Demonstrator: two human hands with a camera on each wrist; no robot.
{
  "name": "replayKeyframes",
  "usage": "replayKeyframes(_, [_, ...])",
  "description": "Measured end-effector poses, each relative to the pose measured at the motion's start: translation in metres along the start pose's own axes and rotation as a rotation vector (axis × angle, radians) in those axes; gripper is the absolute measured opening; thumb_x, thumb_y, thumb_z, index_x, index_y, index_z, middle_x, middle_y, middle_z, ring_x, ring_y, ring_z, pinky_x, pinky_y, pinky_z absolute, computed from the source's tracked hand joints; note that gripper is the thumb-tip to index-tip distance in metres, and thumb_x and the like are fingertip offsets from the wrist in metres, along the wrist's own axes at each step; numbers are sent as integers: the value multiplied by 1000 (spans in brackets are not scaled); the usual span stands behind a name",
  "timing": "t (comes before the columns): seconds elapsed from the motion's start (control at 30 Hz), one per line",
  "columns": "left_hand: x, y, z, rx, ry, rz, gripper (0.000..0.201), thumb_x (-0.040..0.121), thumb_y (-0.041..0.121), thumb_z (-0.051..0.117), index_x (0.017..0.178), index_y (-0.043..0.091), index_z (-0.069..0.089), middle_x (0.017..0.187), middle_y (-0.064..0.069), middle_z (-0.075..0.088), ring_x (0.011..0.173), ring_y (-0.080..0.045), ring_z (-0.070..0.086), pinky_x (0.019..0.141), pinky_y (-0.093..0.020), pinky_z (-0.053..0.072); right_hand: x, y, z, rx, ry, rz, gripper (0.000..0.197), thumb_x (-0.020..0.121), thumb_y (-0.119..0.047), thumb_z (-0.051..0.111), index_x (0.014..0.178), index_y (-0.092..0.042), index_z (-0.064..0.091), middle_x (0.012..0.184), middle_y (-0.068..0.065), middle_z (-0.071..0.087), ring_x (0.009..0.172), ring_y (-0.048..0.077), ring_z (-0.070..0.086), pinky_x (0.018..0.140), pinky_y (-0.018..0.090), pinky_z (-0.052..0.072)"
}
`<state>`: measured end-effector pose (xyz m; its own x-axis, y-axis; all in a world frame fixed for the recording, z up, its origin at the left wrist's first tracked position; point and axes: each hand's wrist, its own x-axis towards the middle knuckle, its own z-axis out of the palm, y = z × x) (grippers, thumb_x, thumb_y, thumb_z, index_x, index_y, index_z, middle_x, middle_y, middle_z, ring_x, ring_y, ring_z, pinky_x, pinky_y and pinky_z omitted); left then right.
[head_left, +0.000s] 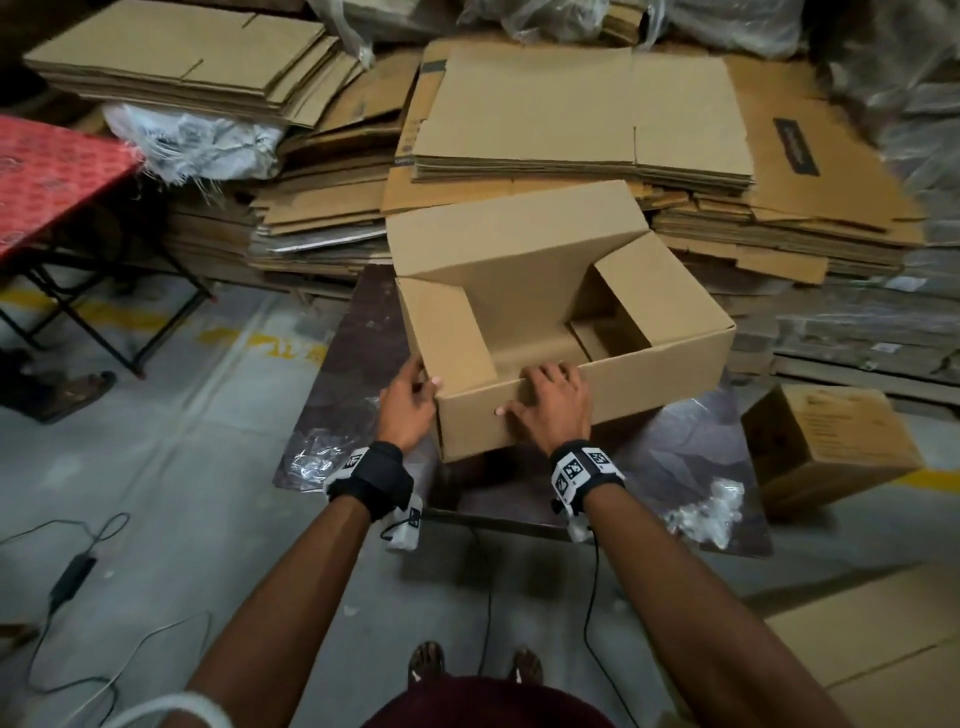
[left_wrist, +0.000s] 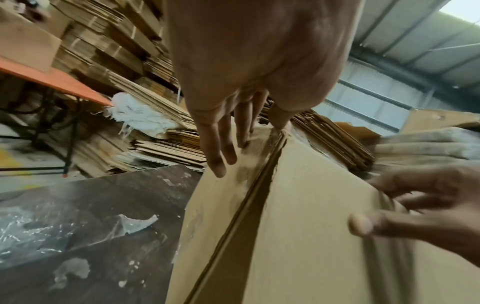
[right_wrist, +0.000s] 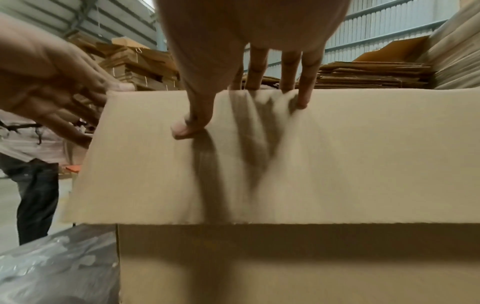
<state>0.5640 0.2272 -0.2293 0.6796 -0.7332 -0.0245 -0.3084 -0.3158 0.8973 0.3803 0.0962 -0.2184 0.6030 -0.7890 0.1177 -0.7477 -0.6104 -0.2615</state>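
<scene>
Plain brown corrugated cardboard box (head_left: 665, 384), matte with crisp creases, sitting open-topped on a dark glossy board (head_left: 337, 395) patched with crinkly clear plastic film (head_left: 311, 460), just in front of messy stacks of flattened cardboard sheets (head_left: 582, 119). Left hand (head_left: 408, 410) at the near left corner, fingers (left_wrist: 215, 148) straight and slightly spread flat on the side wall; right hand (head_left: 553, 410) clamped on the near wall, fingers (right_wrist: 302, 92) hooked over the top fold, thumb pressed on the outside. Head view only: end flaps tucked inside; right wrist view only: near flap hanging down outside with a rough cut edge, plus somebody's dark trousers (right_wrist: 36, 195).
</scene>
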Motion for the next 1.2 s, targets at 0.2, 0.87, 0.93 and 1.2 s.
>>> replayKeyframes(0.2, [54, 0, -25, 158, 12, -31, 41, 103, 17, 55, 144, 15, 58, 137, -11, 65, 132, -31, 57, 115, -35, 40, 25, 6, 3, 150, 95, -162, 32, 88, -23, 74, 120, -26, 72, 122, -4, 70, 105, 27, 66, 93, 38, 50])
replayKeyframes(0.87, [161, 43, -2, 910, -564, 474, 40, 102, 36, 42, 138, 40, 59, 165, -16, 22, 154, -40, 11, 122, -56, 19, 75, -40, 55, 359, 332, -19, 32, 82, -3, 80, 110, -18, 79, 109, 0, 77, 105, 20, 70, 125, 45, 22])
replayKeyframes(0.93, [166, 53, 0, 1009, -602, 471, 41, 100, 41, 40, 135, 46, 61, 167, -11, 20, 150, -43, 17, 119, -57, 24, 77, -36, 54, 367, 324, -23, 33, 81, -3, 80, 110, -19, 79, 112, 0, 77, 114, 20, 68, 125, 31, 17])
replayKeyframes(1.2, [179, 68, 5, 1236, -649, 450, 55, 99, 49, 29, 139, 28, 61, 170, -1, 18, 149, -26, 28, 109, -46, 36, 84, -27, 58, 373, 305, -53, 36, 80, -6, 83, 112, -23, 79, 113, -4, 77, 112, 13, 69, 123, 24, 18])
